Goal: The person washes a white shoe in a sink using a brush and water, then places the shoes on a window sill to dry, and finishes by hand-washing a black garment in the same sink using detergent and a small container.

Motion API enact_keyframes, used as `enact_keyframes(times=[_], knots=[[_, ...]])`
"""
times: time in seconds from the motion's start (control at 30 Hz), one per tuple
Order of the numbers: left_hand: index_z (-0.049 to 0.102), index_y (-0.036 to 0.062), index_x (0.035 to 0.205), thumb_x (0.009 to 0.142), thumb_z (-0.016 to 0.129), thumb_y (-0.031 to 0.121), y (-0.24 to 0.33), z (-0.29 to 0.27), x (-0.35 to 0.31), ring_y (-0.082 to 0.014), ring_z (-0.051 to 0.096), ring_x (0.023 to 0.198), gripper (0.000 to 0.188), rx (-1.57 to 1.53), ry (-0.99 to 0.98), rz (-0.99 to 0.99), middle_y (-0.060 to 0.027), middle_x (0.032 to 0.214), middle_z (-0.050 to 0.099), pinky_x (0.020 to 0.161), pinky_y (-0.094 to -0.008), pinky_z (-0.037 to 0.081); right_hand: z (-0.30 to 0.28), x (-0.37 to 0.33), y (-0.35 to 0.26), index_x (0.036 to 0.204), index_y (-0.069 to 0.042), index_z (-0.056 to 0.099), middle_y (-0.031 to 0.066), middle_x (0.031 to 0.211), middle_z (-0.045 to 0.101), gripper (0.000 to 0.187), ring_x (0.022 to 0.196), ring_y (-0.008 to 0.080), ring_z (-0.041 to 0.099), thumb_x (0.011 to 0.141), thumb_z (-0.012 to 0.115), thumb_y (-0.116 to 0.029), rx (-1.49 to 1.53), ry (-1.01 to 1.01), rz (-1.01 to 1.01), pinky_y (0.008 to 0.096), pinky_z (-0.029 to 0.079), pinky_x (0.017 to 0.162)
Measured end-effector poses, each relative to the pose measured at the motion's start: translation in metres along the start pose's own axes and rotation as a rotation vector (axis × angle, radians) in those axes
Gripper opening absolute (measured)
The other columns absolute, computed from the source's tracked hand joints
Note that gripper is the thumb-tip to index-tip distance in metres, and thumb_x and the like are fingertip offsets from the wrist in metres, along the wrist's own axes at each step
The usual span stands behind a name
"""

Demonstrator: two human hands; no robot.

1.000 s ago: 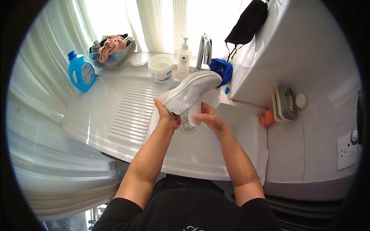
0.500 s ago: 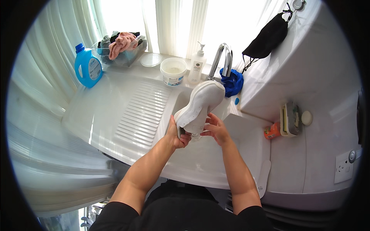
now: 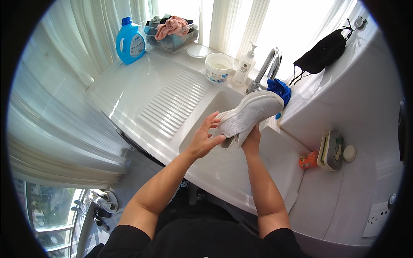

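A white sneaker (image 3: 251,114) is tilted above the sink basin, its toe toward the faucet and its heel end toward me. My right hand (image 3: 252,139) grips it from below near the opening; the fingers are mostly hidden behind the shoe. Beside the heel, my left hand (image 3: 204,139) has its fingers and thumb spread apart, the tips at or just off the shoe's edge. The white sink (image 3: 206,172) lies below both hands, with a ribbed washboard slope (image 3: 174,103) to the left.
Along the back stand a blue detergent bottle (image 3: 130,43), a clear bin (image 3: 183,41) of clothes, a white tub (image 3: 218,69), a pump bottle (image 3: 244,69) and a chrome faucet (image 3: 264,71). A blue cloth (image 3: 279,88) sits beside the faucet. A black mask (image 3: 322,53) hangs at right.
The view has swung, so the sink looks rotated. My left hand has loosened and spread its fingers at the heel. My right hand has closed on the sneaker, which now lies tilted further over.
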State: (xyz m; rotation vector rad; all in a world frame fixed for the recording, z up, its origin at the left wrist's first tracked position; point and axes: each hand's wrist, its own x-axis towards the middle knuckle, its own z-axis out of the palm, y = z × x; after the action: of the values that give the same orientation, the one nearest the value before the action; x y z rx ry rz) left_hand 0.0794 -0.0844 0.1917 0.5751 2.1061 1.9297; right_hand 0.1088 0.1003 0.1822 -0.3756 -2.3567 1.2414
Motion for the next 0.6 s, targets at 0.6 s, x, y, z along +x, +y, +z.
enact_keyframes(times=[0.6], knots=[[0.052,0.0085,0.126,0.074,0.056,-0.008,0.044,0.008,0.029,-0.0284,0.050,0.118,0.054,0.248,0.339,0.609,-0.0154,0.125,0.053,0.097,-0.0340,0.043,-0.020,0.001,-0.030,0.100,0.002,0.057,0.0111,0.078,0.061,0.025,0.065,0.0157,0.056,0.078,0.047,0.005,0.396,-0.053,-0.316,0.0259,0.045,0.063]])
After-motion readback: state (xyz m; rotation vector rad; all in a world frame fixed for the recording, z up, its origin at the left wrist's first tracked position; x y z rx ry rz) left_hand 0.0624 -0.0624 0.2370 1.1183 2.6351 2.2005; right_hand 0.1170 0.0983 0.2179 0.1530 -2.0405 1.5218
